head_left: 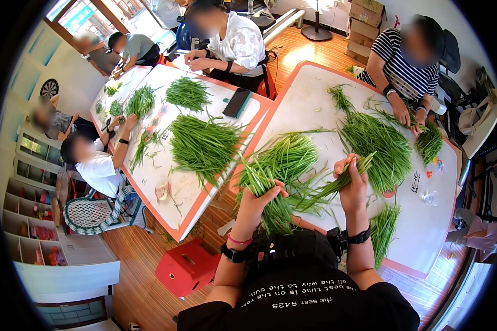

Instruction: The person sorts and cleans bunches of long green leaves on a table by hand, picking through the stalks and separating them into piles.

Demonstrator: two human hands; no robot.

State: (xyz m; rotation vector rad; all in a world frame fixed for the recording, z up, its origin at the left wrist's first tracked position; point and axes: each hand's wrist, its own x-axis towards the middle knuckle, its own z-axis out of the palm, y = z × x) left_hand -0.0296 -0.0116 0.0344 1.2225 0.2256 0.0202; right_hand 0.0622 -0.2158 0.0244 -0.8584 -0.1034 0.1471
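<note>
My left hand [259, 203] is closed round a bunch of green garlic chives [277, 218], whose stalks stick out above and below the fist. In my right hand [354, 185] is a thinner bunch of garlic chives [330, 188], gripped between thumb and fingers and slanting down to the left. Both hands are raised over the near edge of the white table [301, 118]. Just beyond them lies a loose pile of chives [290, 154]. A larger chive heap [378, 146] spreads to the right of my right hand, and more chives [385, 229] hang near the table's front edge.
Across this table a co-worker in a striped shirt [395, 55] handles chives. A second white table [190, 212] on the left bears several chive piles, with more people around it. A red stool [188, 267] stands on the floor at lower left. A small clear cup [429, 198] sits far right.
</note>
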